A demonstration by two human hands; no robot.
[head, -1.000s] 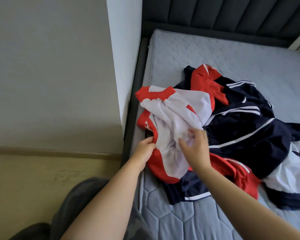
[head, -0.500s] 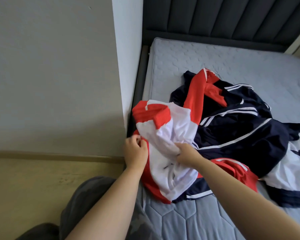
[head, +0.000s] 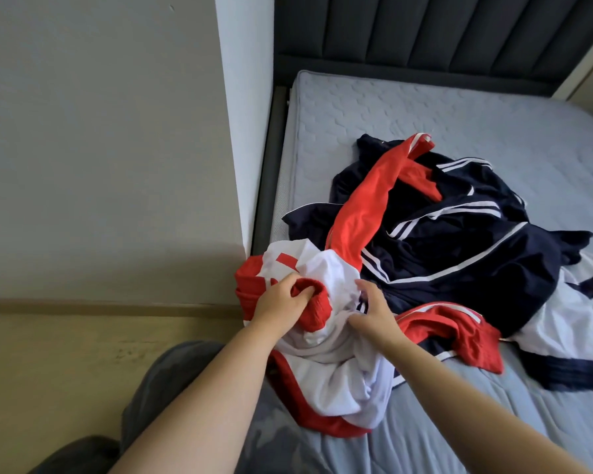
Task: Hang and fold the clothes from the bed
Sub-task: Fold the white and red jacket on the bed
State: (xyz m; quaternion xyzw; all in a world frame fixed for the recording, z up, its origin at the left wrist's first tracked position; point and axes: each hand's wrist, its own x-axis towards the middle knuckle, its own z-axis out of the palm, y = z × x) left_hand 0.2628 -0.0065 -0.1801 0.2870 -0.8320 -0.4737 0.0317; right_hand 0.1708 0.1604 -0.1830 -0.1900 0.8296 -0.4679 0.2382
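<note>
A white and red sports shirt (head: 329, 378) is bunched at the near left corner of the bed. My left hand (head: 281, 299) grips a red cuff or hem of it, fingers curled round the fabric. My right hand (head: 374, 309) pinches the white cloth just to the right. One long red sleeve (head: 360, 213) trails back over a pile of navy clothes with white stripes (head: 459, 248). Another red piece (head: 459, 336) lies to the right of my right hand, and a white garment (head: 569, 323) sticks out at the pile's right side.
The grey quilted mattress (head: 391, 111) stretches back to a dark padded headboard (head: 425, 35). A white wall corner (head: 243, 114) stands hard against the bed's left side. Beige floor (head: 83, 354) lies at the left, and my leg in grey trousers (head: 172, 381) is at the bed's edge.
I have pulled the white and red shirt toward me and the bed's near corner. Its red sleeve now stretches out from the pile. Both hands have taken new holds on the bunched cloth.
</note>
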